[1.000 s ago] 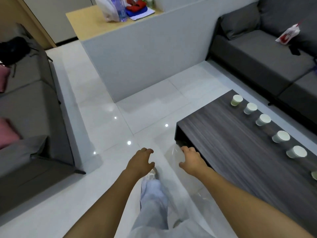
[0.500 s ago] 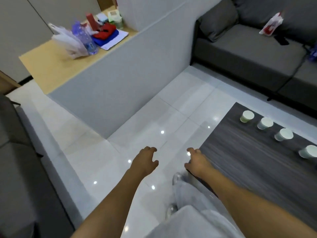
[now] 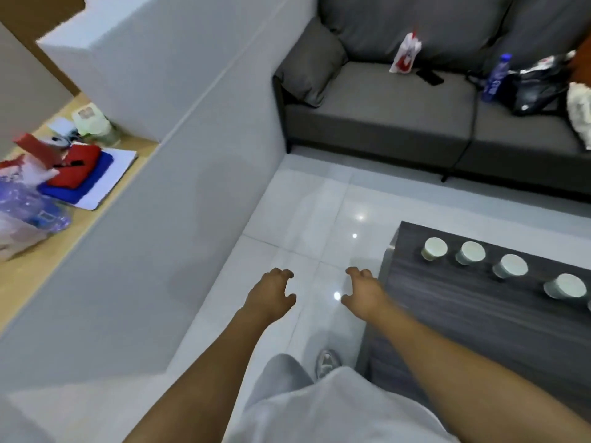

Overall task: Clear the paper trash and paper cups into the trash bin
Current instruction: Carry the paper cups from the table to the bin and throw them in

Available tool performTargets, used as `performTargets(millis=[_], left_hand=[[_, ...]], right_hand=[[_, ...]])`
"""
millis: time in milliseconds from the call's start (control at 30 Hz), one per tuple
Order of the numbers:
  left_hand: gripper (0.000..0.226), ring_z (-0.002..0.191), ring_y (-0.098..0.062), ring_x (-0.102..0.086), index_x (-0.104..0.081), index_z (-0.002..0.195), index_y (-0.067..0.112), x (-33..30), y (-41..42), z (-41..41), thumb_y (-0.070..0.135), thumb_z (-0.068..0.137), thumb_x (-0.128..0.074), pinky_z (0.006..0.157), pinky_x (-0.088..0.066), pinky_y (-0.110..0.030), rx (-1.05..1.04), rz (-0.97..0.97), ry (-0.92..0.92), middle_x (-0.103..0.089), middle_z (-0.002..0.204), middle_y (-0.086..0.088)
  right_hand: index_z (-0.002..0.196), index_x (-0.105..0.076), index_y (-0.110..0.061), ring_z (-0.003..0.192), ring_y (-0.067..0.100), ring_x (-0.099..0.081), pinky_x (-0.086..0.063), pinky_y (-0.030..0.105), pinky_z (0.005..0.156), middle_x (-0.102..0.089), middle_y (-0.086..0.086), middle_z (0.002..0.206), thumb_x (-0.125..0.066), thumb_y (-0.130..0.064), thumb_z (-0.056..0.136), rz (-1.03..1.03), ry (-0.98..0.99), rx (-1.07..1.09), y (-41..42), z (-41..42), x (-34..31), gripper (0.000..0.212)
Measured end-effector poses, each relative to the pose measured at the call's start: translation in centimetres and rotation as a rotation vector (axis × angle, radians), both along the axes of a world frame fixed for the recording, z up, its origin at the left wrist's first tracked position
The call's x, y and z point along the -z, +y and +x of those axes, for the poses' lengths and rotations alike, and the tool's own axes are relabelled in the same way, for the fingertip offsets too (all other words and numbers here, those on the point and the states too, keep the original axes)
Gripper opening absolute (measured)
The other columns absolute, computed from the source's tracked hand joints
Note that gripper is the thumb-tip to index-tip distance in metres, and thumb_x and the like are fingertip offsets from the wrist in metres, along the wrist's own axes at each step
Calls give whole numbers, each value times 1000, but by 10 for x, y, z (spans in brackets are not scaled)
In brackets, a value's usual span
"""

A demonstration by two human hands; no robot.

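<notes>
Two bare hands reach forward over the glossy white tiled floor [image 3: 303,203], neither touching nor holding anything. On the left, the left hand [image 3: 270,294] has its fingers loosely curled and apart, thumb spread to the right; just right of it, the right hand [image 3: 363,290] mirrors it, fingers loosely curled and apart, beside the near left corner of the dark wood-grain coffee table [image 3: 463,314]. Along that table's far edge stands a row of white paper cups [image 3: 510,265], upright and set apart from one another, well right of both hands. Far left, a light wooden counter [image 3: 38,260] holds a red and blue folded cloth stack [image 3: 78,172]. Far right, a grey fabric sofa [image 3: 399,103] carries a red-and-white packet [image 3: 405,54] and a blue-labelled plastic bottle [image 3: 497,76]; any writing on them is too blurred to read.
</notes>
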State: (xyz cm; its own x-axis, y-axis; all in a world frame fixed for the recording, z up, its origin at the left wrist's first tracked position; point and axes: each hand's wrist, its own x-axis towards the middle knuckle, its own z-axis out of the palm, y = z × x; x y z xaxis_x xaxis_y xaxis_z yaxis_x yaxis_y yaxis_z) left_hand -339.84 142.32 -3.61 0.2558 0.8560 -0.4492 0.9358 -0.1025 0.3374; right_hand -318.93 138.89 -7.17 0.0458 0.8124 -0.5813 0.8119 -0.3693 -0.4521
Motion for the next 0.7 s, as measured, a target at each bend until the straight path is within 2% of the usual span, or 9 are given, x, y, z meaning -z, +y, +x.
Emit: performTargets(millis=[433, 700], left_hand=[[50, 127, -18, -42, -42, 138, 18, 18, 232, 108, 26, 91, -57, 98, -41, -29, 512, -62, -1, -44, 139, -3], [50, 125, -18, -44, -42, 139, 18, 10, 365, 184, 27, 92, -56, 96, -40, -26, 825, -32, 46, -44, 137, -2]], right_hand=[[142, -33, -14, 125, 36, -43, -41, 37, 100, -38, 16, 137, -59, -25, 89, -43, -4, 557, 126, 79, 12, 60], [146, -30, -13, 128, 36, -41, -39, 37, 104, -40, 17, 139, -60, -23, 88, -11, 45, 896, 202, 99, 8, 66]])
